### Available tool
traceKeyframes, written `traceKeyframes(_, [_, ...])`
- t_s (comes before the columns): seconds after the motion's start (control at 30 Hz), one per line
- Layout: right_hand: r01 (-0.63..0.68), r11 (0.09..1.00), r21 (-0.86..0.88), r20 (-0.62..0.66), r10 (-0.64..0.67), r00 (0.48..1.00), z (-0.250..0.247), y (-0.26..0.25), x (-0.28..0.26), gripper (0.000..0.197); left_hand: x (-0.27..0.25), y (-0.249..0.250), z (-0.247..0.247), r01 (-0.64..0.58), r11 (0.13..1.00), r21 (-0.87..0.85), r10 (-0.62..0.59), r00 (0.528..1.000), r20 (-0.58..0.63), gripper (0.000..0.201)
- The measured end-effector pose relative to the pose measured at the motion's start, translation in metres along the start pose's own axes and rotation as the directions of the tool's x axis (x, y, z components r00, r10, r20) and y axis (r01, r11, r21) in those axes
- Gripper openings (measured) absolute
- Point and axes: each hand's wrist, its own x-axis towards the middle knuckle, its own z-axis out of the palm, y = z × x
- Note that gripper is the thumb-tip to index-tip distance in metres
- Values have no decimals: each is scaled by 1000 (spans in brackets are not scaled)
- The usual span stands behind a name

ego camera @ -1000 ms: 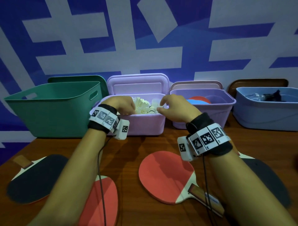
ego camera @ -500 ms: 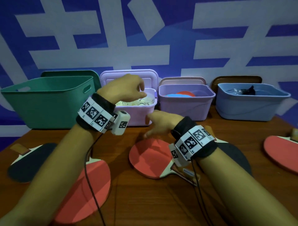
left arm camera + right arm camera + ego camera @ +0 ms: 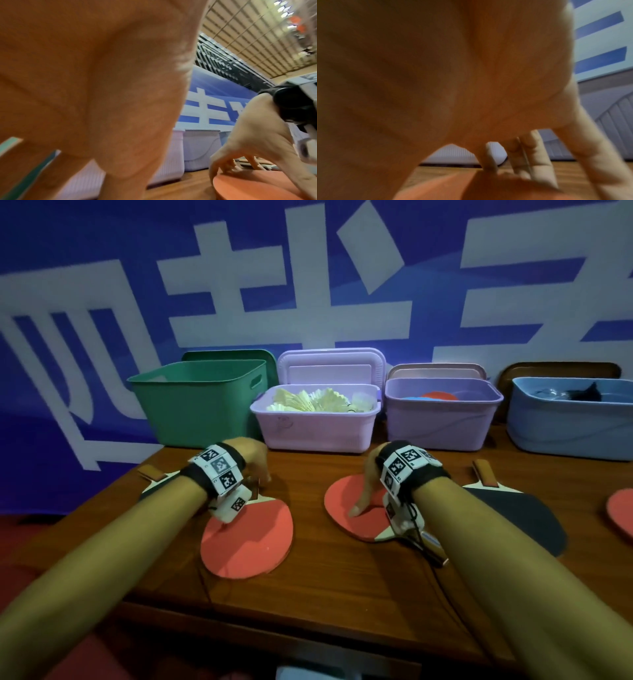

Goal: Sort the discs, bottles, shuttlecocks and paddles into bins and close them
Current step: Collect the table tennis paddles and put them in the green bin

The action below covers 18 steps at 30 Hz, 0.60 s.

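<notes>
Two red paddles lie near the table's front. My left hand (image 3: 256, 465) hangs over the wooden handle end of the left red paddle (image 3: 248, 537); its back hides the fingers, so the hold is unclear. My right hand (image 3: 364, 494) is on the other red paddle (image 3: 352, 518), thumb on the red face, straight fingers (image 3: 530, 162) reaching down at its far edge. The left wrist view shows that right hand (image 3: 240, 155) spread over the paddle (image 3: 257, 185). Shuttlecocks (image 3: 308, 400) fill the lilac bin (image 3: 315, 429).
Along the wall stand a green bin (image 3: 202, 405), a purple bin (image 3: 442, 422) with discs (image 3: 435, 396) and a blue bin (image 3: 568, 429) with bottles; lids lean behind them. A black paddle (image 3: 520, 515), a red one (image 3: 621, 511) and one behind my left arm (image 3: 154, 477) lie on the table (image 3: 342, 587).
Both hands have left the lilac shuttlecock bin and come down toward me, the left onto the left red paddle's handle, the right onto the other red paddle's blade.
</notes>
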Motion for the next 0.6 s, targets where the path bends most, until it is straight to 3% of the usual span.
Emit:
traceKeyframes(0.07, [25,998,-59,33,-23,999,-5,-5,-15,116,7,-13,11,-32,996,-81,40,994,98,32])
traceKeyframes(0.17, [171,970,-173,-101,-190,977,-13,-17,-19,107,16,-26,19,-22,958,-287,90,970,226,56])
traceKeyframes(0.23, [275,941,-196,-218,-315,924,-21,-30,-26,103,20,-29,23,-31,918,-396,139,959,246,48])
traceKeyframes(0.33, [395,894,-211,-318,-445,837,-34,-52,-47,69,20,-33,29,-3,848,-530,155,957,243,28])
traceKeyframes(0.4, [461,866,-195,-402,-500,767,-37,-67,-49,49,18,-36,32,35,823,-567,153,948,280,26])
traceKeyframes(0.47, [499,847,-182,-536,-511,672,-40,-82,-49,33,18,-44,29,22,783,-622,206,934,292,38])
traceKeyframes(0.6, [603,797,-37,-811,-376,448,-52,-111,-46,28,5,-68,14,-75,596,-799,359,915,181,18])
